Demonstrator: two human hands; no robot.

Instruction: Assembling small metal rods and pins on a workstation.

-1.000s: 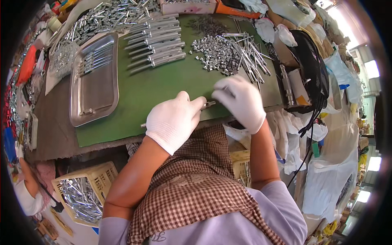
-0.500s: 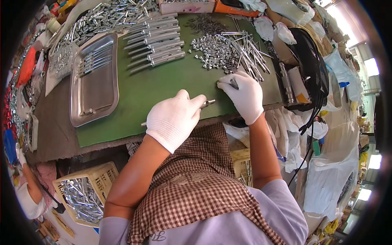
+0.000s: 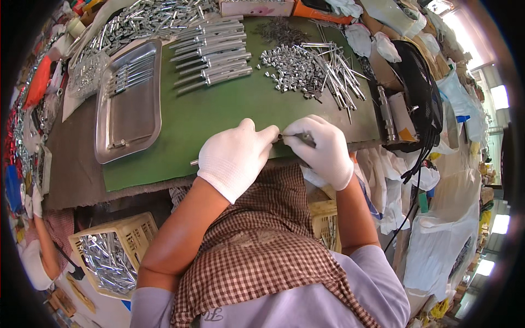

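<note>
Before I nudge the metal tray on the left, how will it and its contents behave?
The tray should stay stiff: its raised metal walls look rigid. The lone metal piece at its near end may roll, looking slim and rounded. The thin rods at the far end could slide; nothing visible fastens them.

Metal-parts workshop indicated | metal tubes (image 3: 225, 58) lined up, 11 o'clock | plastic crate (image 3: 140, 234) filled with metal rods (image 3: 112, 265), 8 o'clock

Green-topped table (image 3: 186, 123), bright panels (image 3: 499, 97) far right
</note>
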